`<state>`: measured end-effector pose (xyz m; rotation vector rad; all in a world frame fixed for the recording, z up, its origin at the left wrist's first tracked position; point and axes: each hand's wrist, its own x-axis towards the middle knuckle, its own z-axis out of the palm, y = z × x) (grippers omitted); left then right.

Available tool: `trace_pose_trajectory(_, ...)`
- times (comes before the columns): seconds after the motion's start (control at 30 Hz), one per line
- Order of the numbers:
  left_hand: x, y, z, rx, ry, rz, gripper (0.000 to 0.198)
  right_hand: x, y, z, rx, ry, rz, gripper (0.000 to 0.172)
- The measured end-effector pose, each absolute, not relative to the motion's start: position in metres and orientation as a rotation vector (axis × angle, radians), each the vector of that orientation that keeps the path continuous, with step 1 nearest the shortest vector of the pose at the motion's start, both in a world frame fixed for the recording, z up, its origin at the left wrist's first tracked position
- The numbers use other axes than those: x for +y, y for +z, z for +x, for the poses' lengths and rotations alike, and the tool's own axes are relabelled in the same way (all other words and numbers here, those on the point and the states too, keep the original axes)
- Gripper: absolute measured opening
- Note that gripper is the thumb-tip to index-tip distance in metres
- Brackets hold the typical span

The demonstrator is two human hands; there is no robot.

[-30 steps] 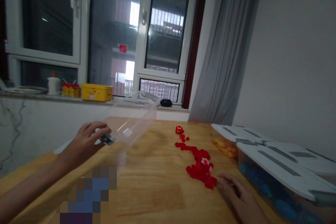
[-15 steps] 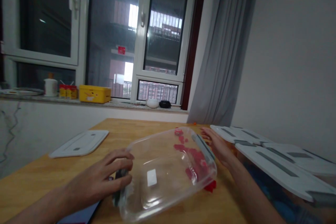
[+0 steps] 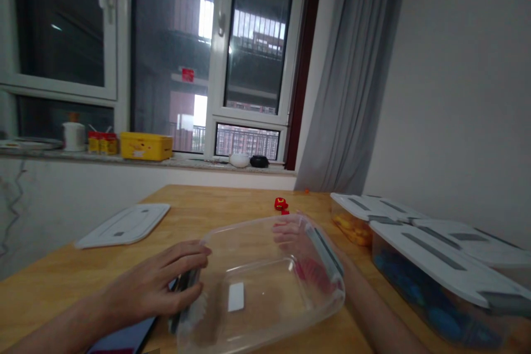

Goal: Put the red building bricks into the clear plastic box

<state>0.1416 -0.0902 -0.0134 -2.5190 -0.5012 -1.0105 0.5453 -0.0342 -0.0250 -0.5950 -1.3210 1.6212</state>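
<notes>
Left hand (image 3: 153, 282) curled round clear plastic box (image 3: 265, 293) edge; right hand (image 3: 288, 232) showed through wall, hold unclear. Red bricks (image 3: 313, 276) sat under box; lid (image 3: 124, 225) off on bench (image 3: 232, 204).

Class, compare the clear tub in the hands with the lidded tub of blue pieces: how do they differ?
The clear plastic tub has no lid on; the blue-filled tub is closed by a white lid. The clear plastic tub has its edge in the left hand, with the right hand showing through its wall; the blue-filled tub stands untouched on the wooden table. Both are see-through boxes.
</notes>
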Motion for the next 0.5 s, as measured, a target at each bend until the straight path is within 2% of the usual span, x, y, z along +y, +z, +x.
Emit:
trace_pose_trajectory(0.2, -0.073, -0.022, 0.125, -0.980, -0.775, -2.634, 0.035, -0.038, -0.037, 0.550, -1.149, 1.767, -0.646, 0.069)
trace_pose_trajectory(0.3, -0.062, -0.025, 0.122, -0.758, -0.767, -2.651, 0.036, -0.043, -0.039, 0.546, -1.162, 1.731, -0.667, 0.066)
trace_pose_trajectory(0.4, -0.058, -0.023, 0.122, -0.399, -0.817, -2.543, 0.050, -0.046, -0.039, 0.542, -1.207, 1.680, -0.697, 0.061)
trace_pose_trajectory(0.5, -0.063, -0.018, 0.124, -0.317, -0.758, -2.492, 0.065, -0.044, -0.042, 0.544, -1.212, 1.631, -0.758, 0.061)
